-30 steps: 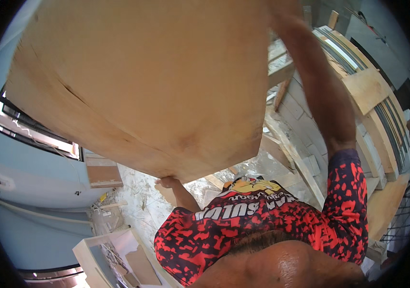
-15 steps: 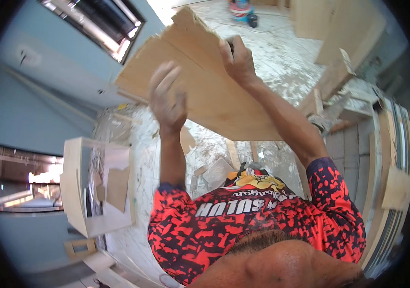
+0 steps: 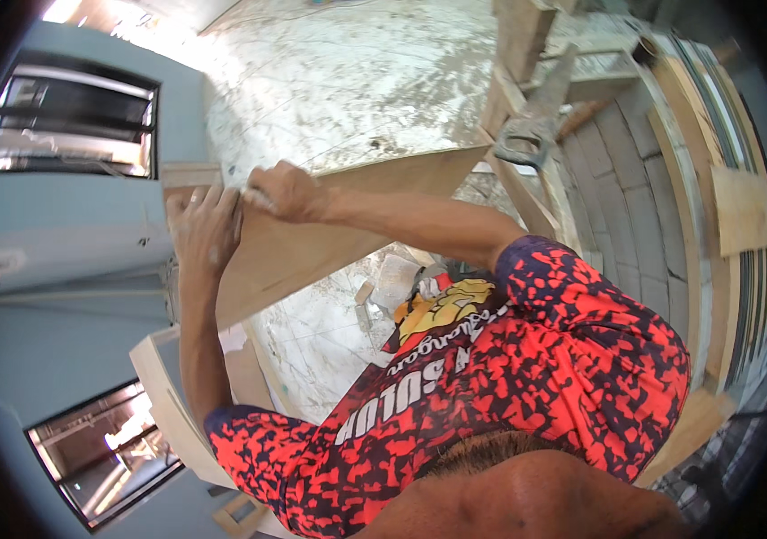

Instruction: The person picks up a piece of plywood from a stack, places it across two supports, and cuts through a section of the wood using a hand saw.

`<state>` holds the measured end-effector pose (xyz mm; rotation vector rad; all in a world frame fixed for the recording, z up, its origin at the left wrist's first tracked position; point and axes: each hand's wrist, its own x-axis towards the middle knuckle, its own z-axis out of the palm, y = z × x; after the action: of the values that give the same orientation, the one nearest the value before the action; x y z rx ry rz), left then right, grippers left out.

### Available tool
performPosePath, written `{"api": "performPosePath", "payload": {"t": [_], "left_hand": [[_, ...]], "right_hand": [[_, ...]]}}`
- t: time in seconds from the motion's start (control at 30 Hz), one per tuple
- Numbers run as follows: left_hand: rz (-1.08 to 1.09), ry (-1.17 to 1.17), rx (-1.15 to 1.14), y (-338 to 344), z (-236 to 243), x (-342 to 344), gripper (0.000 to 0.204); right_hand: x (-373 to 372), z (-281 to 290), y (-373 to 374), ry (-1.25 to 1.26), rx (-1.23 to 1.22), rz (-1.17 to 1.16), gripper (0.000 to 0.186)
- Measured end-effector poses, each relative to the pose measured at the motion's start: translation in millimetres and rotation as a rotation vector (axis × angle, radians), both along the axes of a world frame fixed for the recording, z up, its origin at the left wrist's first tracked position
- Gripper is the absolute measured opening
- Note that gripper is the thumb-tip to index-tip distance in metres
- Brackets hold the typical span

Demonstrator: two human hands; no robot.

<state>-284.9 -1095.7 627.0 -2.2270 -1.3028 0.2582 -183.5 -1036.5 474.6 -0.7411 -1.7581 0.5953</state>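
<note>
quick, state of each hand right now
Left hand: closed, holding the wooden board by its edge.
Right hand: closed, holding the same board's edge.

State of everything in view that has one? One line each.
Plywood sheet: tilted, held up off its upper edge
Right hand: closed over the sheet's upper edge
Left hand: bent at the sheet's left end, exact grip unclear
Handsaw: unheld, propped at the wooden frame
Pale box: partly hidden
Floor: dusty, stained
Upper window: open or shut unclear
Lower window: likewise unclear
</note>
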Motion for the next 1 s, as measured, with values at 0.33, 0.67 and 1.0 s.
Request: {"api": "performPosePath", "payload": {"t": [0.33, 0.67, 1.0], "left_hand": [[0.336, -0.136, -0.059, -49, -57, -35, 0.011], [0.697, -0.133, 0.018, -115, -101, -78, 0.016], [1.121, -0.157, -0.062, -122, -109, -103, 0.030]], "right_hand": [[204, -61, 38, -0.077, -0.295, -0.387, 0.045], [359, -202, 32, -0.521, -0.846, -0.892, 0.080], [375, -151, 15, -0.314, -0.754, -1.060, 0.047]]}}
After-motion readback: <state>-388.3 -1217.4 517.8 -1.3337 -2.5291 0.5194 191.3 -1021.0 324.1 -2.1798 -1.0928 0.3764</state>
